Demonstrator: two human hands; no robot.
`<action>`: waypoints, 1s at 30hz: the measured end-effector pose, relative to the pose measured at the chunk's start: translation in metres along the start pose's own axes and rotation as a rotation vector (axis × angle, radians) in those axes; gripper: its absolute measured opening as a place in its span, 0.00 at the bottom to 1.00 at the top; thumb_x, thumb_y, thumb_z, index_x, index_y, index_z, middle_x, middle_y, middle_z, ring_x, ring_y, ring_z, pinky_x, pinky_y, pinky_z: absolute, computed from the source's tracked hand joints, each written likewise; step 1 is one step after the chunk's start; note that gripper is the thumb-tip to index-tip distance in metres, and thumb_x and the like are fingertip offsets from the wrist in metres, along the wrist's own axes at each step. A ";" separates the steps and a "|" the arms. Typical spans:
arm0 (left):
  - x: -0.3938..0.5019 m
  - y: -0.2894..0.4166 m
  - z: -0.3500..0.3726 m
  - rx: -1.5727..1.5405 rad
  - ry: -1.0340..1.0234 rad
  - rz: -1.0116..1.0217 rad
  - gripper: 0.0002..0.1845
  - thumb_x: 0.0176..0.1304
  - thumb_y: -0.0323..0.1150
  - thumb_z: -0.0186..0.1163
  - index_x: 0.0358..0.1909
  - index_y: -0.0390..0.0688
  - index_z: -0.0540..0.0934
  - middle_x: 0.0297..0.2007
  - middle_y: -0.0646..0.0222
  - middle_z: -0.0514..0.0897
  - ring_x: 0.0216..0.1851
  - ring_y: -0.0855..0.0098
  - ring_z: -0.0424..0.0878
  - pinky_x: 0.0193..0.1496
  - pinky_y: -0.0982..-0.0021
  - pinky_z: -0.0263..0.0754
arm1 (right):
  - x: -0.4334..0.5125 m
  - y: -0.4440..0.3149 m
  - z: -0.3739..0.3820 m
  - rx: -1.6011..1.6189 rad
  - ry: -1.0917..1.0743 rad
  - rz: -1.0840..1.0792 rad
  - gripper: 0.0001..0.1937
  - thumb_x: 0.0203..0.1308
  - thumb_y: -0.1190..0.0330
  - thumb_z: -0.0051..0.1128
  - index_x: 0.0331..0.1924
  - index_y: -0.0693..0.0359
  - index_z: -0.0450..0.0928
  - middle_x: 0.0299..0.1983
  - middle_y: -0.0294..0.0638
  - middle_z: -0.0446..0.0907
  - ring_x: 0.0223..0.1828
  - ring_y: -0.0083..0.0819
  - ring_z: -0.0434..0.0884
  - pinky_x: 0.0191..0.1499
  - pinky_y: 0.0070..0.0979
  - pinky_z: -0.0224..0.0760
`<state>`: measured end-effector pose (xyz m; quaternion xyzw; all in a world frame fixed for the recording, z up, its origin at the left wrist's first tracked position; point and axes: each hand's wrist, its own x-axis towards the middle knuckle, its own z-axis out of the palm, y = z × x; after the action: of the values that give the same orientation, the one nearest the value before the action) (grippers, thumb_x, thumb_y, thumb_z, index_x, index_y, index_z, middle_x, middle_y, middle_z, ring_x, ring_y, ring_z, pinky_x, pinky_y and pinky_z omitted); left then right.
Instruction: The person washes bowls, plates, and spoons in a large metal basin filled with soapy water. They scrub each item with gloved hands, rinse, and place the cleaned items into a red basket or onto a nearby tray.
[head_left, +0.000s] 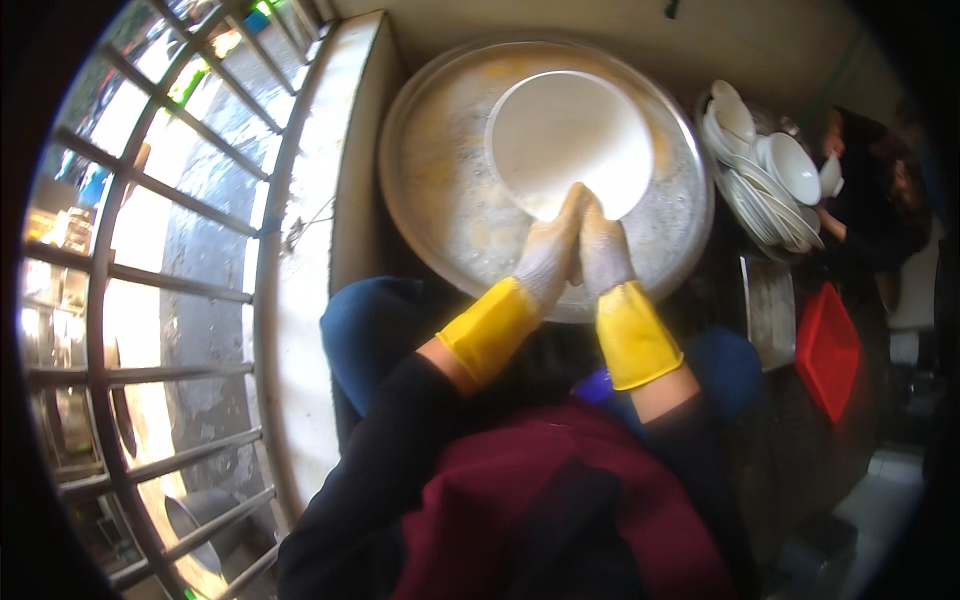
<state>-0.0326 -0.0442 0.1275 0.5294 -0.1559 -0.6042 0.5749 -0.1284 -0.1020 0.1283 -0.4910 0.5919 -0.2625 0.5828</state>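
Note:
Both my hands wear long gloves with yellow cuffs, their hand parts wet and coated with whitish foam. My left hand and my right hand meet at the near rim of a large round white dish, their fingers close together there. Blur keeps me from telling how the fingers lie on it. The dish is over a wide round metal basin of cloudy, sudsy water with orange-brown patches. Part of each palm is hidden.
Right of the basin, white bowls and plates are piled in a container, with another person's hands beside them. Nearer are a rectangular metal container and a red plastic basket. A white ledge and metal window bars border the left.

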 end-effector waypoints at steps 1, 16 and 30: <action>0.002 -0.004 -0.002 0.060 -0.036 -0.015 0.35 0.81 0.65 0.67 0.56 0.37 0.82 0.28 0.63 0.84 0.15 0.69 0.74 0.17 0.63 0.66 | 0.001 -0.005 0.001 -0.186 0.116 0.044 0.41 0.84 0.35 0.52 0.66 0.74 0.85 0.53 0.56 0.94 0.47 0.44 0.95 0.47 0.36 0.89; 0.074 -0.039 -0.097 1.147 0.561 0.665 0.23 0.84 0.50 0.63 0.62 0.42 0.92 0.56 0.48 0.96 0.58 0.46 0.94 0.65 0.49 0.86 | 0.067 0.035 -0.129 -0.126 0.095 0.116 0.39 0.88 0.46 0.56 0.59 0.92 0.77 0.45 0.77 0.92 0.38 0.69 0.95 0.43 0.53 0.96; 0.027 -0.079 -0.097 1.574 0.321 0.341 0.15 0.76 0.44 0.65 0.55 0.51 0.94 0.49 0.56 0.97 0.54 0.47 0.93 0.60 0.48 0.86 | 0.226 -0.004 -0.261 0.471 0.110 -0.094 0.24 0.76 0.49 0.78 0.58 0.57 0.80 0.44 0.47 0.88 0.29 0.36 0.86 0.30 0.36 0.85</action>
<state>0.0111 -0.0042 0.0144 0.8268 -0.5280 -0.1394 0.1345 -0.3384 -0.3723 0.0820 -0.3535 0.5216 -0.4467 0.6352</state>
